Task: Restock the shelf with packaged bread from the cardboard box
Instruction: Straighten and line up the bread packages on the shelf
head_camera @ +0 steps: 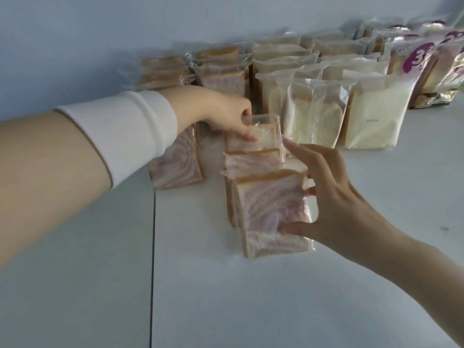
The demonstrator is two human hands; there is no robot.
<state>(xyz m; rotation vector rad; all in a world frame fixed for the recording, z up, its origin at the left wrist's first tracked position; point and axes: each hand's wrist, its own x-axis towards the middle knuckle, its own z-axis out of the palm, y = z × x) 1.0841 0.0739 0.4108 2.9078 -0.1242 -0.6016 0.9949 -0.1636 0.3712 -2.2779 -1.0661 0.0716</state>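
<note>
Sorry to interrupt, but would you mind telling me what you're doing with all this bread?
A person is lining up clear-wrapped packs of purple-swirled sliced bread on a white shelf surface. The right hand grips the frontmost swirled pack by its side, while the left hand, in a white sleeve, steadies the rearmost swirled pack of the same short row. Packs of plain white bread already stand to the right, with purple-labelled bags farther back. No cardboard box is in view.
</note>
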